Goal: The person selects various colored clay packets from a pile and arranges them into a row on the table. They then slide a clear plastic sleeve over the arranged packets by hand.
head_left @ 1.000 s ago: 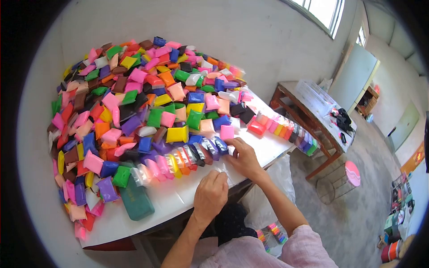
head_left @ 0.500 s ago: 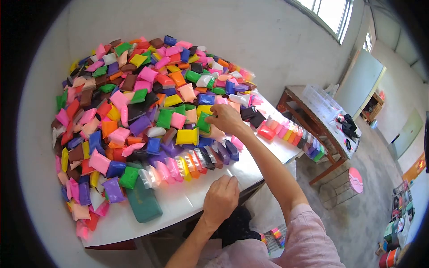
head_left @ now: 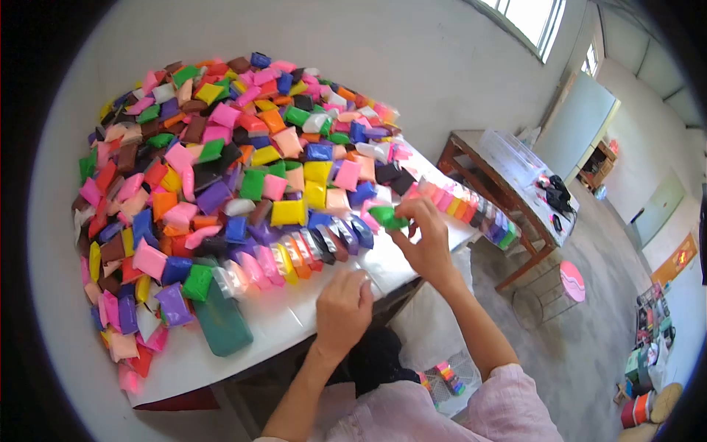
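My right hand [head_left: 424, 239] holds a green packet [head_left: 386, 216] pinched in its fingers, just right of the end of a row of upright coloured packets [head_left: 294, 253] on the white table [head_left: 294, 324]. My left hand [head_left: 344, 306] rests with curled fingers on the table's front edge, on a clear plastic sheet below that row. A big heap of small coloured packets [head_left: 221, 155] covers the far and left part of the table.
A second row of coloured packets [head_left: 471, 210] lines the table's right edge. A dark green case [head_left: 221, 324] lies at the front left. A wooden table with a clear box [head_left: 515, 173] stands to the right, with a wire basket [head_left: 549, 291] on the floor.
My right hand reached into the heap, took a green packet and came back down to the right end of the row. My left hand stayed on the table edge.
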Demonstrator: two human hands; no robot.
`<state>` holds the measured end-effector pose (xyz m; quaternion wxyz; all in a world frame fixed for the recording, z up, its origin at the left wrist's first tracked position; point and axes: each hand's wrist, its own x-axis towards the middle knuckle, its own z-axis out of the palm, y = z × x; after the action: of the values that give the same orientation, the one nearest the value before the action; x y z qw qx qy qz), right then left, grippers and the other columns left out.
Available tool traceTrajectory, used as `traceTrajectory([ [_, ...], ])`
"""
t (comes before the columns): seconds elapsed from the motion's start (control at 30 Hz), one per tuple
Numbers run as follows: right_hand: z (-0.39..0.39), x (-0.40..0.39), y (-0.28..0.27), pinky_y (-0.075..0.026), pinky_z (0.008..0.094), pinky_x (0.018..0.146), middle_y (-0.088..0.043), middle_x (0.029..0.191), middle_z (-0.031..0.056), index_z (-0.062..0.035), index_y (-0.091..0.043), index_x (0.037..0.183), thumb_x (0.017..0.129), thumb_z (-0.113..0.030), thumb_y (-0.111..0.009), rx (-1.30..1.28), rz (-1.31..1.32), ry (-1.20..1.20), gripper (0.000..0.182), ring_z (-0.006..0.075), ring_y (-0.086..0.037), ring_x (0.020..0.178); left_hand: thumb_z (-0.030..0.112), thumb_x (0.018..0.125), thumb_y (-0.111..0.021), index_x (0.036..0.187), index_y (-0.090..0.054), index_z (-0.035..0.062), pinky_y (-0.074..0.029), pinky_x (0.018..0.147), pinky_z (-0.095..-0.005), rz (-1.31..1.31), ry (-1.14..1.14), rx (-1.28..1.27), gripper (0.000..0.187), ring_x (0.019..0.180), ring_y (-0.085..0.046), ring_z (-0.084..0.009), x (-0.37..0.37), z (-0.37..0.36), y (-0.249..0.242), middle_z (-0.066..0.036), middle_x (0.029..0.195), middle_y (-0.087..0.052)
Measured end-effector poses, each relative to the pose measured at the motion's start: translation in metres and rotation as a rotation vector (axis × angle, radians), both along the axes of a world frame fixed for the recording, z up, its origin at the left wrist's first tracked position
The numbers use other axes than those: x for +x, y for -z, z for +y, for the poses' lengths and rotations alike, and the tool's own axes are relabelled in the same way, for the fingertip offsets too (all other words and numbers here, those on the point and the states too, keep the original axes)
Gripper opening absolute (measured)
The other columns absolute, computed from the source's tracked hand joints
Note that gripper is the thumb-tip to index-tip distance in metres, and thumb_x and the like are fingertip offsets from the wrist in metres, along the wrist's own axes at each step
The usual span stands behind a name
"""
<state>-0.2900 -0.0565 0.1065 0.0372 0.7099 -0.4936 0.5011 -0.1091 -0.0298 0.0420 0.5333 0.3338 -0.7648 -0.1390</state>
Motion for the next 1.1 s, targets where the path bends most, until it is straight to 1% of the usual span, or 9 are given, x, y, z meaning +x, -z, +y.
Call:
traceTrajectory([
  [0.1,0.043,0.004,0.039,-0.053,0.0402,0.071,-0.059,0.1,0.0138,-0.0033,-0.056,0.098,0.07,0.005,-0.07,0.004,0.101,-0.009,0.032,0.0355,-0.062,0.088,0.01,0.084,-0.065,0.098,-0.061,0.0008,-0.045,0.071,-0.0441,-0.079,-0.1,-0.006,0.017,0.083,-0.058,-0.0363,-0.004,0.005,-0.002,-0.015,0.089,-0.057],
  [0.17,0.051,0.013,0.058,-0.053,0.0408,0.073,-0.059,0.102,0.0147,-0.0024,-0.055,0.099,0.07,0.005,-0.07,-0.023,0.174,-0.024,0.034,0.035,-0.062,0.092,0.016,0.085,-0.067,0.096,-0.061,0.0027,-0.043,0.07,-0.0434,-0.174,-0.125,-0.044,0.019,0.082,-0.057,-0.0343,-0.008,0.009,-0.002,-0.013,0.086,-0.054],
  [0.37,0.062,0.016,0.06,-0.053,0.0388,0.075,-0.058,0.108,0.017,-0.0017,-0.055,0.104,0.071,0.005,-0.07,0.027,0.038,-0.074,0.036,0.0343,-0.062,0.096,0.02,0.083,-0.068,0.092,-0.059,0.0052,-0.04,0.069,-0.0429,-0.268,-0.135,-0.032,0.02,0.082,-0.057,-0.0305,-0.01,0.005,0.002,-0.011,0.086,-0.052],
  [0.47,0.069,0.013,0.059,-0.053,0.0386,0.077,-0.059,0.11,0.0173,-0.0018,-0.056,0.107,0.074,0.003,-0.072,0.156,-0.163,-0.108,0.036,0.0337,-0.063,0.094,0.018,0.083,-0.067,0.09,-0.059,0.0046,-0.041,0.07,-0.0433,-0.272,-0.102,-0.023,0.017,0.083,-0.058,-0.0308,-0.009,0.006,-0.002,-0.011,0.087,-0.053],
  [0.57,0.067,0.011,0.063,-0.052,0.0389,0.076,-0.059,0.107,0.0166,-0.0023,-0.057,0.107,0.076,-0.001,-0.075,0.138,-0.164,-0.083,0.036,0.0327,-0.063,0.088,0.016,0.084,-0.065,0.088,-0.059,0.0037,-0.042,0.072,-0.0436,-0.323,-0.101,-0.044,0.014,0.083,-0.058,-0.0311,-0.01,0.006,-0.005,-0.012,0.087,-0.054],
  [0.67,0.068,0.01,0.064,-0.051,0.038,0.069,-0.06,0.098,0.0142,-0.0029,-0.059,0.101,0.077,-0.007,-0.076,0.048,0.043,0.14,0.029,0.0305,-0.063,0.081,0.014,0.083,-0.064,0.086,-0.059,0.0032,-0.042,0.073,-0.0439,-0.357,-0.073,-0.031,0.012,0.085,-0.059,-0.0315,-0.01,0.005,-0.01,-0.013,0.088,-0.055],
  [0.87,0.069,0.009,0.068,-0.048,0.0379,0.061,-0.06,0.083,0.0079,-0.0061,-0.062,0.087,0.08,-0.014,-0.075,0.099,0.095,0.201,0.016,0.0269,-0.063,0.076,0.013,0.084,-0.063,0.085,-0.058,0.0029,-0.043,0.073,-0.0446,-0.379,-0.056,-0.029,0.012,0.085,-0.059,-0.0321,-0.009,0.004,-0.01,-0.013,0.087,-0.055],
  [0.97,0.069,0.009,0.068,-0.048,0.0377,0.06,-0.06,0.083,0.0078,-0.0067,-0.062,0.087,0.079,-0.015,-0.075,0.061,0.144,0.207,0.017,0.0262,-0.063,0.075,0.012,0.084,-0.063,0.085,-0.057,0.0025,-0.043,0.073,-0.0433,-0.365,-0.075,0.001,0.011,0.084,-0.059,-0.032,-0.01,0.005,-0.015,-0.013,0.087,-0.055],
  [1.1,0.068,0.007,0.072,-0.049,0.0373,0.059,-0.059,0.084,0.0079,-0.0063,-0.062,0.088,0.079,-0.013,-0.075,0.035,0.156,0.162,0.017,0.026,-0.062,0.075,0.009,0.085,-0.061,0.086,-0.056,0.0018,-0.045,0.07,-0.0419,-0.408,0.02,-0.057,0.008,0.08,-0.058,-0.0329,-0.006,-0.004,-0.012,-0.014,0.085,-0.055],
])
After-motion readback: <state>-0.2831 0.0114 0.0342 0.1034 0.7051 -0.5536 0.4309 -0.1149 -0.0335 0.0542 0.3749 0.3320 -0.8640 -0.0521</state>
